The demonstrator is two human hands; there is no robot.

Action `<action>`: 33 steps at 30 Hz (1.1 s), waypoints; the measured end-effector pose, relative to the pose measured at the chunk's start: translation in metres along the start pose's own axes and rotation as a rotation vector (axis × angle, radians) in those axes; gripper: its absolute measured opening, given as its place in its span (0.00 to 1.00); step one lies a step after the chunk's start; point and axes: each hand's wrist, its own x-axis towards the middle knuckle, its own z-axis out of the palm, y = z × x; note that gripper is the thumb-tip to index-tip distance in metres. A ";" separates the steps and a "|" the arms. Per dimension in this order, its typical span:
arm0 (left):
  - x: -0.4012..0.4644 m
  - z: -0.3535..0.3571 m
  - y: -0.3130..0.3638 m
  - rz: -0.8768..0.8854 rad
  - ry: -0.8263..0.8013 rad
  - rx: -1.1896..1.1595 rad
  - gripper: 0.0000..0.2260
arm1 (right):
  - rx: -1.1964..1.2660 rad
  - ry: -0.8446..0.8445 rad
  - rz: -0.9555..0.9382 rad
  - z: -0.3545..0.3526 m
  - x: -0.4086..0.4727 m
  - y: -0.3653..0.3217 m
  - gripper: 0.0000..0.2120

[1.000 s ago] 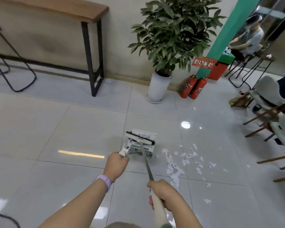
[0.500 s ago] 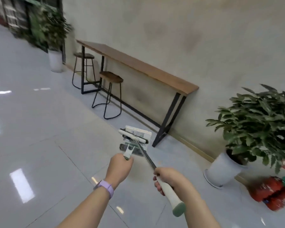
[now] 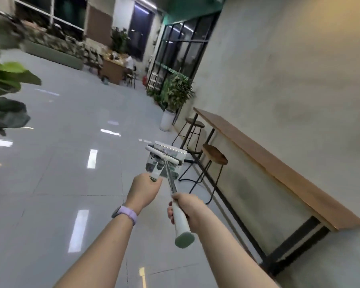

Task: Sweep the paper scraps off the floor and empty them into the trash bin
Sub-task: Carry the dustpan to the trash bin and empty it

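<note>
No legible brand, label or writing appears anywhere in the view.

Large blurred green leaves (image 3: pixel 6 80) occupy the left edge at 9 o'clock. Glossy grey floor tiles (image 3: pixel 60 163) fill the centre-left area.

The left hand (image 3: pixel 144 191), with a lilac wristband (image 3: pixel 126 214) on its wrist, is closed around the short handle of the dustpan (image 3: pixel 167 157). The dustpan is held in the air just beyond the hand, at 12 o'clock from it. Its contents cannot be determined; the interior is blurred and partly covered by the brush head.

The right hand (image 3: pixel 186 206) is closed around the white grip of the broom (image 3: pixel 170 177), with the green end cap protruding below the hand toward 6 o'clock. The metal shaft runs up toward 11 o'clock, and the brush head lies across the dustpan mouth, touching it.

A white pot holding a leafy plant (image 3: pixel 176 94) stands at 1 o'clock beyond the dustpan. Two round wooden stools (image 3: pixel 214 156) stand beside a long wooden wall counter (image 3: pixel 279 169) at 3 o'clock.
</note>
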 end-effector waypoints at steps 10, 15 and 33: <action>0.132 0.017 0.045 -0.122 0.253 0.053 0.11 | 0.251 -0.384 -0.025 -0.032 0.096 -0.155 0.04; 0.203 -0.002 0.062 -0.156 0.309 0.084 0.10 | 0.224 -0.495 0.061 -0.028 0.139 -0.226 0.07; 0.579 -0.111 -0.015 -0.057 0.442 0.112 0.06 | 0.837 -0.739 0.148 0.181 0.381 -0.485 0.09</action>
